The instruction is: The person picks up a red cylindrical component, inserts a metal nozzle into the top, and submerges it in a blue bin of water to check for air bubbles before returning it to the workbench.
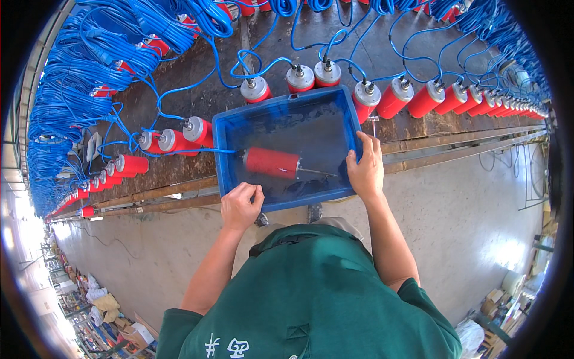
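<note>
Both hands on the blue plastic tub [287, 107], resting on the long rusty counter [197, 84]. Left hand [240, 206] clenched over the near rim at the tub's near-left corner, knuckles up, fingers curled down over the edge. Right hand [366, 167] wrapped around the right wall near the near-right corner, thumb inside the tub, fingers outside. Both grips closed on the tub itself, none on its contents.

Inside the tub, lying in shallow dark water: a red cylindrical motor unit [272, 163]. Long axis roughly left to right, a thin metal shaft [317, 173] pointing toward the right hand, a blue cable [224, 151] leaving the left end over the tub's left wall. Lies just beyond the left hand and to the left of the right hand; shaft tip close to the right hand, red body closer to the left hand.

Forearms bare, coming up from the lower edge on either side of a green shirt [311, 293], left arm fairly straight, right arm angled inward at the wrist.

Behind the tub, a curving row of similar red cylinders [418, 99] with silver caps, each trailing blue cable, bundles of coiled blue cable [89, 66] piled at far left. Concrete floor [466, 221] below.
</note>
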